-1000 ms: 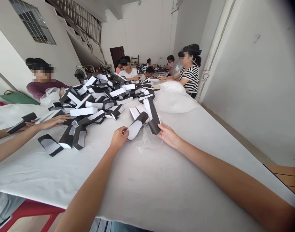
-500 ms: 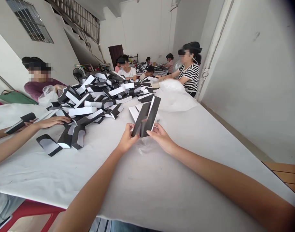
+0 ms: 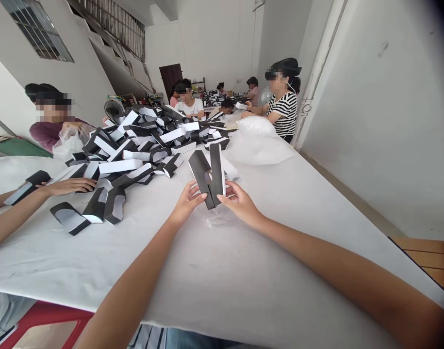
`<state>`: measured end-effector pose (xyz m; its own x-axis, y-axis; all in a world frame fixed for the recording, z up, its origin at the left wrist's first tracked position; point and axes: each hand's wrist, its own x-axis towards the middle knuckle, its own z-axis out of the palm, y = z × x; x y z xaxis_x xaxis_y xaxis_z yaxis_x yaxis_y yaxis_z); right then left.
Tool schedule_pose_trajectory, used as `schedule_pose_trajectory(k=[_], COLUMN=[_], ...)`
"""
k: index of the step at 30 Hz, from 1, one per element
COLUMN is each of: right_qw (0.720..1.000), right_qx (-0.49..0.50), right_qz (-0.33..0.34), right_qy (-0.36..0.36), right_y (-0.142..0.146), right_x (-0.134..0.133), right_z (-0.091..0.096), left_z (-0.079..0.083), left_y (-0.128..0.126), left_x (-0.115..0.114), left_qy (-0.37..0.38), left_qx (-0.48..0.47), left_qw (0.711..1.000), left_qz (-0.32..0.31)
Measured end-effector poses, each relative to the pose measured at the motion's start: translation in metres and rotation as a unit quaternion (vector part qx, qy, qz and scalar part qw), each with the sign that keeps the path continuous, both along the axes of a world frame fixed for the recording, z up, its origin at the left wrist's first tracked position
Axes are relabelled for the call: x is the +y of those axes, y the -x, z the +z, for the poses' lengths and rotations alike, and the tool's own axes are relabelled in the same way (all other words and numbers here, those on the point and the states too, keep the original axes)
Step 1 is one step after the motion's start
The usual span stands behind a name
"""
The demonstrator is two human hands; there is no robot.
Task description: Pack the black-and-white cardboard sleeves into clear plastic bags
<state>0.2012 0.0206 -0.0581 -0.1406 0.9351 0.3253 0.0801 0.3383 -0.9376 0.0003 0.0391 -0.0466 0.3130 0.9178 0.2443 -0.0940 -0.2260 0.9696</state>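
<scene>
My left hand (image 3: 187,201) pinches a black folded paper sleeve (image 3: 200,169) with a curved cutout along its inner edge. Closed on a narrower black paper sleeve (image 3: 217,167) with a white side is my right hand (image 3: 241,202). Both sleeves stand tilted above the table, touching or nearly so at the lower ends and spread apart at the top. Whether they are joined there I cannot tell. Behind them a white piece (image 3: 229,168) is partly hidden. Clear plastic film (image 3: 212,220) lies under my hands.
A heap of black-and-white paper sleeves (image 3: 145,140) covers the table's far left. Several loose sleeves (image 3: 94,206) lie nearer, beside a co-worker's hand (image 3: 72,185). A plastic bag (image 3: 258,140) sits beyond my hands on the white-covered table (image 3: 280,261). Other people work around it.
The two sleeves have swung from leaning right to a more upright V, with the left one turned to face me. My hands have shifted slightly left in view.
</scene>
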Motion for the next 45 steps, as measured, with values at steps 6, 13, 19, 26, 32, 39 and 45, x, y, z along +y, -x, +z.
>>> schedule_pose_trajectory(k=[6,13,19,26,32,39,45], right_qw=[0.994,0.994,0.993,0.997,0.999,0.923,0.85], right_qx=[-0.104,-0.094,-0.105,-0.067,0.02,-0.38,-0.523], right_qz=[0.019,0.031,0.041,0.036,-0.024,0.016,-0.008], right_qy=[-0.04,-0.05,-0.04,-0.004,0.041,-0.054,-0.062], right_y=[-0.002,-0.001,-0.003,-0.006,-0.034,-0.078,-0.104], right_x=[-0.001,-0.004,-0.006,0.006,0.025,-0.038,-0.07], right_z=[0.003,-0.002,-0.001,0.001,0.023,0.022,0.016], left_z=[-0.004,-0.002,-0.003,-0.002,0.006,-0.012,0.001], left_y=[0.0,-0.001,-0.004,-0.007,-0.014,-0.022,-0.018], left_x=[0.002,-0.001,-0.003,-0.001,-0.017,-0.015,-0.016], left_qy=[-0.005,-0.005,0.004,-0.021,-0.104,-0.092,-0.085], left_qx=[0.029,0.052,0.057,0.105,0.388,0.434,0.375], left_qw=[1.0,0.999,0.998,0.993,0.907,0.886,0.905], left_qz=[0.012,-0.015,-0.016,0.05,0.131,0.135,0.184])
